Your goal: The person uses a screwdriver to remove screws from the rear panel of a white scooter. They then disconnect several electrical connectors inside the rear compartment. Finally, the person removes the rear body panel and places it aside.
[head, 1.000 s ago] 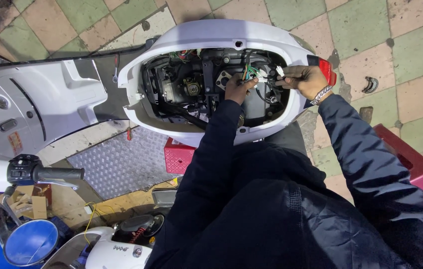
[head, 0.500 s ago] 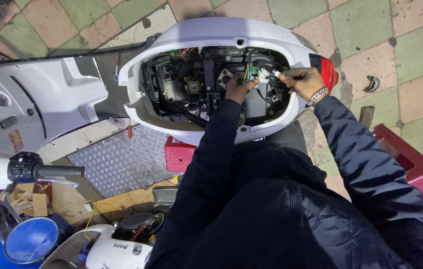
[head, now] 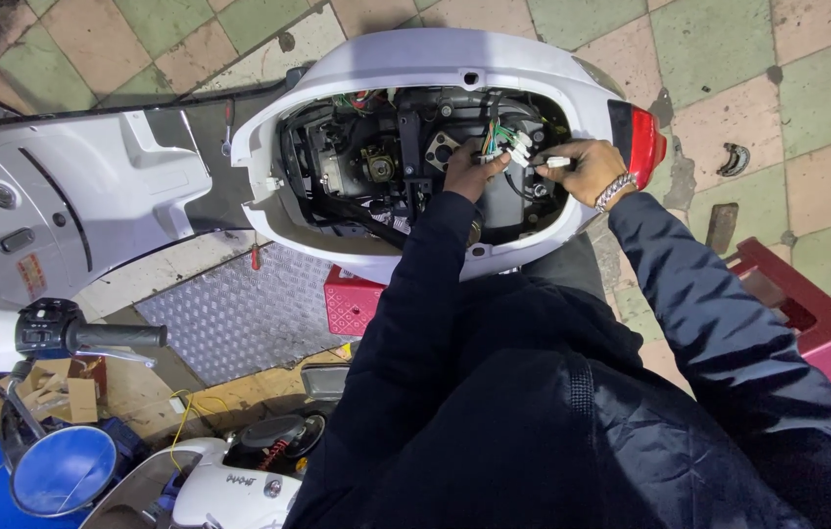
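A white scooter body [head: 405, 59], its seat off and rear compartment [head: 415, 167] exposed, sits on a floor of green and pink tiles [head: 729, 49], with a person in a dark jacket [head: 533, 392] leaning over it. To the left are the scooter's white front panel [head: 53, 206], a black handlebar grip [head: 117, 336] and a blue-tinted round mirror [head: 63, 470]; a sheet of tread plate [head: 229, 313] lies below the shell, a red crate [head: 352, 304] just beside it, and a red tail lamp [head: 645, 145] caps the rear.

Both hands work inside the opening, among the wiring. The left hand [head: 469, 171] has its fingers pressed around a bundle of green and white wires [head: 503, 142] near the compartment's middle. The right hand [head: 587, 168], a metal watch [head: 614, 191] at its wrist, pinches a small white connector [head: 557, 162] between thumb and fingers, just beside the bundle.

The step in hand appears to be sorting or mating the harness plugs. The next move likely calls for lining the connector squarely with its matching end while the left hand steadies the wires.
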